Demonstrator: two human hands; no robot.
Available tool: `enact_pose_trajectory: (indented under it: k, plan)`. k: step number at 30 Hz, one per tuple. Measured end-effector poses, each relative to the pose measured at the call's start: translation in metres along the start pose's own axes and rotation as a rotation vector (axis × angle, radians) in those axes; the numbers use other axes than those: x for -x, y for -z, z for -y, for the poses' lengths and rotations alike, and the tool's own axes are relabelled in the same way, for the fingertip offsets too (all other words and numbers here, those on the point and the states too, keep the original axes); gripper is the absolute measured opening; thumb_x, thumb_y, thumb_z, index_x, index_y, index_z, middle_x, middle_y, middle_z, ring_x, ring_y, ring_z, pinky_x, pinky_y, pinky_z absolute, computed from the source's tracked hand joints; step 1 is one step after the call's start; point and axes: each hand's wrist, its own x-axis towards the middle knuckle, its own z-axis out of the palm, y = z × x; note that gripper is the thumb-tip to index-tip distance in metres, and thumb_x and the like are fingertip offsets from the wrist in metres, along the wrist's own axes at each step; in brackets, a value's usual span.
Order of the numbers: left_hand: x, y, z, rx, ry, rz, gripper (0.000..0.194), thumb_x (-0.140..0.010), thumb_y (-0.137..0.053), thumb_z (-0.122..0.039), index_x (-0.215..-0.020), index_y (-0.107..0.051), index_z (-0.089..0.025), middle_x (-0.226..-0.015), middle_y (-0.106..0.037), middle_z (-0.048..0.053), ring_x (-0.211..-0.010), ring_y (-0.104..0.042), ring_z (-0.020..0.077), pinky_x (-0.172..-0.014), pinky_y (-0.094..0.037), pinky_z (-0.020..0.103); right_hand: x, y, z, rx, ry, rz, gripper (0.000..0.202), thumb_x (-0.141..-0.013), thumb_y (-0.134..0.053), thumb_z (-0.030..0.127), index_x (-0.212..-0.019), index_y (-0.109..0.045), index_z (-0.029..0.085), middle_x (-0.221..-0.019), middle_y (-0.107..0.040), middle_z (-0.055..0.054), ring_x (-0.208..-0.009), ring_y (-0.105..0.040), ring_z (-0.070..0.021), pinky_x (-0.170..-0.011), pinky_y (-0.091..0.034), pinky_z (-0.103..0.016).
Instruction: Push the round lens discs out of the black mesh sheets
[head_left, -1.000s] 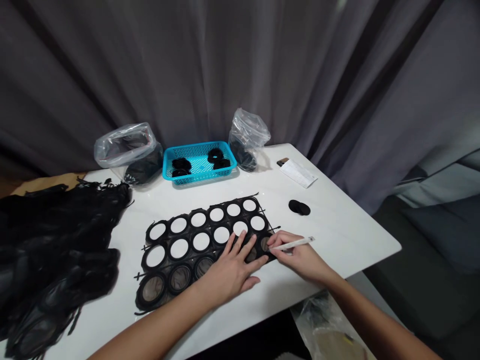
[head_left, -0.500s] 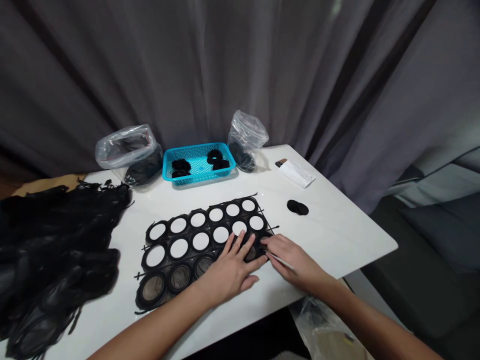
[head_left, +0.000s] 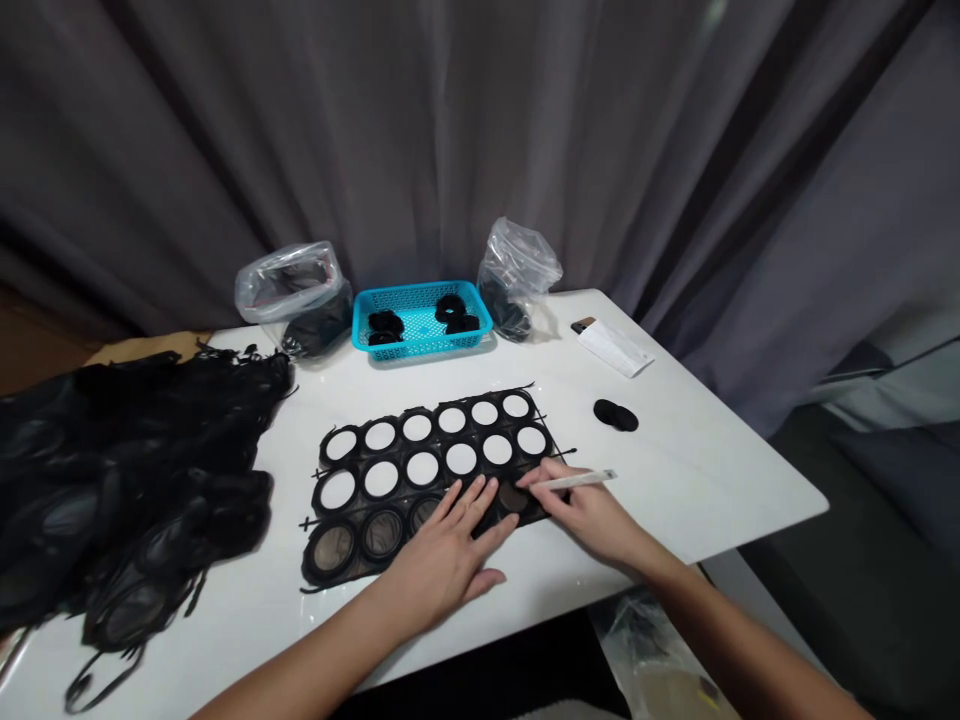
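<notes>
A black sheet (head_left: 405, 493) with three rows of rings lies on the white table (head_left: 480, 372). White discs of table show through its two far rows; the near row is covered by dark, sheer film. My left hand (head_left: 448, 545) rests on the near row with its fingers spread, holding nothing. At the sheet's near right corner, my right hand (head_left: 589, 508) pinches a slim whitish tool (head_left: 577, 480), its tip over a ring in the near row.
Behind the sheet stands a blue basket (head_left: 422, 350) with black rings, between two clear plastic bags (head_left: 289, 300) (head_left: 521, 265). Black sheets (head_left: 135, 480) are heaped at left. Two black discs (head_left: 616, 415), a paper (head_left: 615, 347) and a phone (head_left: 583, 325) lie at right.
The view has shifted, so table items appear farther right. My right hand has turned the tool to point left across the ring. My left hand stays spread on the sheet, slightly farther left along it.
</notes>
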Motion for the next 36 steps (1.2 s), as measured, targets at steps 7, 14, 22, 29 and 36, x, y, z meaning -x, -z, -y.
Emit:
enact_pose_trajectory:
  k: [7,14,22,29,36]
  plan:
    - [0.002,-0.006,-0.003,0.041,0.019,-0.033,0.062,-0.094,-0.06,-0.045,-0.15,-0.04,-0.027,-0.16,-0.02,0.016,-0.149,-0.019,0.0327,-0.118,-0.022,0.053,-0.002,-0.012,0.003,0.03,0.1,0.092,0.01,-0.096,-0.051,0.025,-0.096,-0.058,0.018,-0.106,-0.059,-0.005,-0.099,-0.055,-0.0173,-0.088,-0.042,-0.031]
    - [0.002,-0.009,-0.002,0.037,0.026,-0.022,0.062,-0.094,-0.06,-0.045,-0.15,-0.04,-0.029,-0.159,-0.023,0.017,-0.149,-0.018,0.0337,-0.117,-0.023,0.054,-0.004,-0.009,0.002,0.051,0.129,0.102,0.007,-0.095,-0.051,0.022,-0.093,-0.057,0.018,-0.107,-0.057,-0.004,-0.098,-0.054,-0.0166,-0.087,-0.042,-0.03]
    - [0.002,-0.007,-0.004,0.028,0.026,-0.029,0.065,-0.095,-0.059,-0.042,-0.153,-0.034,-0.029,-0.161,-0.016,0.017,-0.149,-0.016,0.0337,-0.118,-0.024,0.053,0.006,-0.021,0.006,0.281,0.304,0.099,0.01,-0.097,-0.045,0.017,-0.098,-0.054,0.018,-0.115,-0.057,-0.009,-0.107,-0.052,-0.0215,-0.093,-0.043,-0.037]
    - [0.003,-0.001,-0.005,0.042,0.024,-0.021,0.062,-0.095,-0.059,-0.046,-0.15,-0.04,-0.029,-0.162,-0.012,0.017,-0.149,-0.014,0.0357,-0.117,-0.026,0.053,-0.006,0.001,-0.012,0.308,0.154,-0.39,0.017,-0.101,-0.04,0.024,-0.099,-0.056,0.018,-0.103,-0.063,-0.011,-0.096,-0.058,-0.0235,-0.085,-0.045,-0.038]
    - [0.044,0.005,-0.003,-0.077,0.083,-0.052,0.071,-0.092,-0.062,-0.047,-0.153,-0.036,-0.022,-0.158,-0.022,0.021,-0.148,-0.021,0.0331,-0.116,-0.031,0.05,-0.014,-0.016,0.021,0.095,0.013,-0.069,0.025,-0.101,-0.044,0.037,-0.102,-0.062,0.02,-0.103,-0.066,-0.003,-0.093,-0.06,-0.0175,-0.082,-0.044,-0.03]
